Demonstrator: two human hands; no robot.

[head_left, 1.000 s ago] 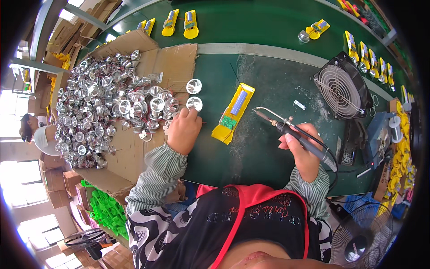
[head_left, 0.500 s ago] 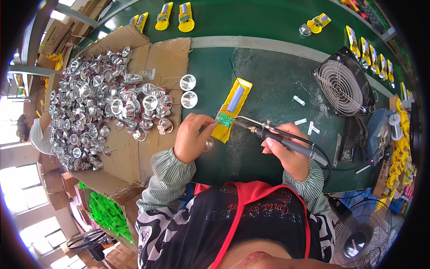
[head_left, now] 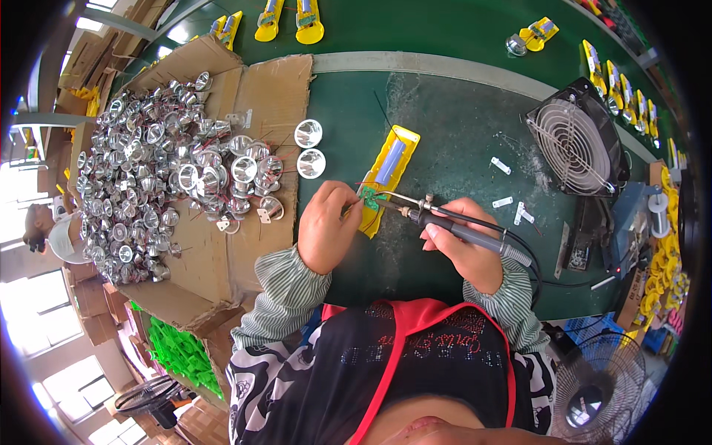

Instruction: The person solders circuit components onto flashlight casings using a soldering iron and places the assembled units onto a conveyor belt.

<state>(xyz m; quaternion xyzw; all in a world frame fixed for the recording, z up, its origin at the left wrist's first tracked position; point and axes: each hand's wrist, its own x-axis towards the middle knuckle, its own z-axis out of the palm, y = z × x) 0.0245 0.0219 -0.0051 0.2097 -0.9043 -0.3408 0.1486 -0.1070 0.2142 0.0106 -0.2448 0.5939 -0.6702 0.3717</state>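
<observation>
A yellow flashlight-like casing lies slanted on the green bench, with a blue-grey cylindrical battery along it. At its near part sits a small green circuit board with thin red wires. My left hand is closed, its thumb and forefinger pinching the board's left edge; the fingertips partly hide the contact. My right hand is wrapped round the grey handle of a soldering iron. A thin metal tube runs along the iron, and both its end and the iron's tip reach the board.
Left, a cardboard box holds many silver reflector cups; two round reflectors stand beside it. White strips lie right, near a black square fan. Yellow casings line the far belt. A person is at far left.
The circuit board now looks tilted between my left fingers and the iron. My left hand has shifted slightly right, the iron slightly left. The whole view has turned a little.
</observation>
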